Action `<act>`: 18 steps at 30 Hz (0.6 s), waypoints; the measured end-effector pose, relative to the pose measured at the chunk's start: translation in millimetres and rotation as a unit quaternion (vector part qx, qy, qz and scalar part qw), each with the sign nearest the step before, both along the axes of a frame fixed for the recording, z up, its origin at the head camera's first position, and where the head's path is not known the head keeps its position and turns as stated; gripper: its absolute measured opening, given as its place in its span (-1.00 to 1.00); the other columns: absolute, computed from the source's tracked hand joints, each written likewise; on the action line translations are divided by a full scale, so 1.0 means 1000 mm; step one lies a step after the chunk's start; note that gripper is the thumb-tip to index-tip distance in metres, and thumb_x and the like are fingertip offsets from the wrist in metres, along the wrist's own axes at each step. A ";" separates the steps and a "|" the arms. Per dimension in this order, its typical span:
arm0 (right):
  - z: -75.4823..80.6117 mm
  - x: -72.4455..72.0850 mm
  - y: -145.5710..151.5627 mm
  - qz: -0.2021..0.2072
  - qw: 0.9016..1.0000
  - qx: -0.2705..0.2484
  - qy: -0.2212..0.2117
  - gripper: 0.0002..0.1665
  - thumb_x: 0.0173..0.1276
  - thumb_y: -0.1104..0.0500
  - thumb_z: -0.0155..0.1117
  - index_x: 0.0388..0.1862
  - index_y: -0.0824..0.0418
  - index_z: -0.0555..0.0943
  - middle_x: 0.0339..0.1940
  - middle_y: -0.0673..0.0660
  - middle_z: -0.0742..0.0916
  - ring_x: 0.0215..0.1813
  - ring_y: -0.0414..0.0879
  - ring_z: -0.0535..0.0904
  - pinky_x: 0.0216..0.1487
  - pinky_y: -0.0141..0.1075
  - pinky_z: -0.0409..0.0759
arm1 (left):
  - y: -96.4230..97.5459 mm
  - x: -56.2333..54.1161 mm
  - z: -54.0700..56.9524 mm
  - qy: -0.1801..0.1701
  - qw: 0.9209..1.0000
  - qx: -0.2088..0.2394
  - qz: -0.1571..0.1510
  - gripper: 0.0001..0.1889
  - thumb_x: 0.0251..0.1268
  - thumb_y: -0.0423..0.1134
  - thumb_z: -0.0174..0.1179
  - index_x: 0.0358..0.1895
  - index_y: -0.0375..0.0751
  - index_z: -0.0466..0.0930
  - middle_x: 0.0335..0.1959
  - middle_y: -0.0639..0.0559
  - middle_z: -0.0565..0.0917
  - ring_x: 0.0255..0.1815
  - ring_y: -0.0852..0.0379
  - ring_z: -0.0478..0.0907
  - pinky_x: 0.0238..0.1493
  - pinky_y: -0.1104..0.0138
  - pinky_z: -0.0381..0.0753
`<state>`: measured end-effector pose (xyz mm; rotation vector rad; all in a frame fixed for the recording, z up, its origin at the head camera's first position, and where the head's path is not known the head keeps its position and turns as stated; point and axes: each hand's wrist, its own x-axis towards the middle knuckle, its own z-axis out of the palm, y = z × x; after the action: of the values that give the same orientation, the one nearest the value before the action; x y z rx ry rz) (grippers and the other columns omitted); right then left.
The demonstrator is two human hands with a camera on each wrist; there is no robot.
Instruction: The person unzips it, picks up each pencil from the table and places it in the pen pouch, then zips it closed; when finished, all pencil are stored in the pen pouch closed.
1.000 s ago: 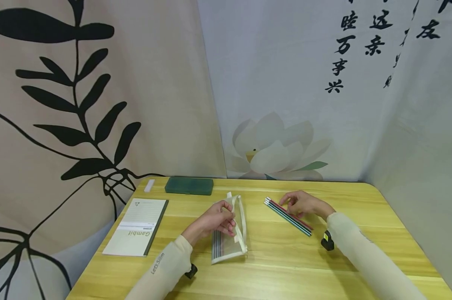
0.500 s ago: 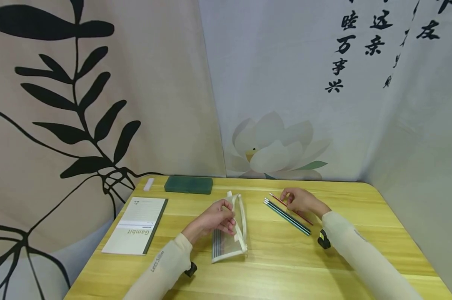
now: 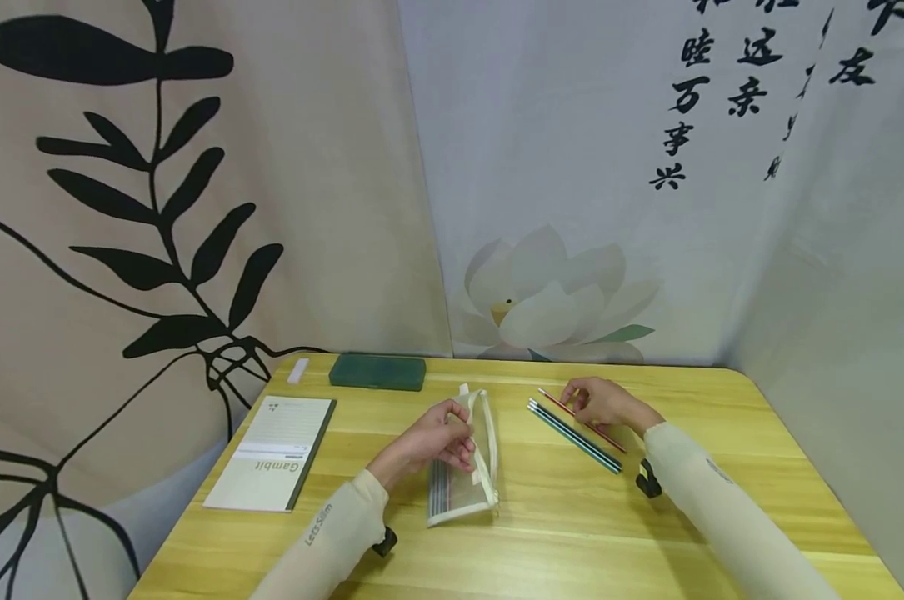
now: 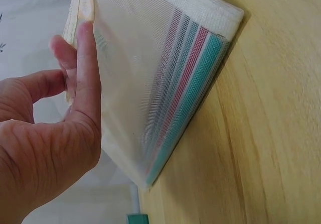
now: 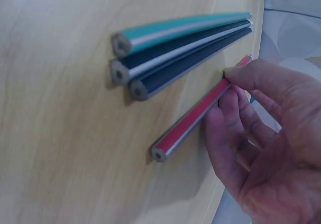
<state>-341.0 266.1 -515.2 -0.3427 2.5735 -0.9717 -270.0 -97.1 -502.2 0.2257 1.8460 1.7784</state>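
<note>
My left hand (image 3: 427, 442) grips the zip edge of a pale mesh pencil pouch (image 3: 462, 505) and holds its top side up. In the left wrist view, pink, teal and dark stripes (image 4: 193, 68) show along the pouch's lower edge, pencil-like through the mesh. Over to the right, my right hand (image 3: 605, 402) pinches a red pencil (image 5: 193, 113) between thumb and fingers, low over the wooden table. A teal pencil (image 5: 180, 28) and two dark pencils (image 5: 175, 53) lie side by side just left of it, apart from the red one.
A Gambit notepad (image 3: 272, 454) lies on the left of the table (image 3: 571, 533). At the back edge are a dark green case (image 3: 377, 372) and a small white eraser-like block (image 3: 297, 371). Curtains with printed leaves and writing hang close behind.
The red pencil was against the other pencils; my right hand has drawn it a little away, toward the back right. It has barely moved since half a second ago. The left hand keeps its grip.
</note>
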 end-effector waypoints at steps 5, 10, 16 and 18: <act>0.001 0.002 0.000 0.004 1.000 0.002 0.007 -0.64 0.33 0.38 0.40 0.07 0.13 0.66 -0.23 0.11 0.67 -0.33 -0.06 0.55 -0.48 -0.27 0.60 | -0.001 0.000 -0.001 0.000 1.000 0.005 0.008 -0.78 0.56 -0.38 0.05 0.11 -0.24 0.25 -0.47 -0.02 0.67 -0.57 0.18 0.64 -0.28 0.12 0.90; 0.001 0.001 0.001 0.019 0.999 0.031 0.017 -0.63 0.30 0.37 0.44 0.04 0.08 0.68 -0.22 0.08 0.69 -0.31 -0.08 0.58 -0.50 -0.28 0.66 | -0.002 0.002 -0.001 -0.002 1.000 0.009 0.009 -0.78 0.55 -0.39 0.04 0.11 -0.25 0.25 -0.47 -0.04 0.67 -0.57 0.17 0.64 -0.27 0.10 0.90; -0.001 -0.002 -0.002 0.029 0.995 0.067 0.063 -0.61 0.20 0.36 0.46 -0.02 0.06 0.67 -0.25 0.04 0.73 -0.35 -0.10 0.61 -0.51 -0.31 0.64 | -0.004 0.002 -0.001 0.000 1.000 0.008 0.013 -0.77 0.56 -0.38 0.05 0.12 -0.27 0.26 -0.46 -0.04 0.67 -0.57 0.18 0.64 -0.27 0.10 0.90; -0.002 -0.002 -0.004 0.027 0.994 0.072 0.071 -0.60 0.18 0.35 0.46 -0.03 0.05 0.66 -0.25 0.04 0.74 -0.35 -0.10 0.62 -0.51 -0.32 0.62 | -0.004 0.002 -0.001 0.000 1.000 0.009 0.016 -0.78 0.56 -0.38 0.05 0.11 -0.26 0.26 -0.47 -0.04 0.67 -0.57 0.18 0.64 -0.27 0.10 0.90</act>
<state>-342.9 261.6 -517.0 -0.4557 2.7282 -0.7630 -267.8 -101.5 -503.6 0.2056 1.8448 1.8162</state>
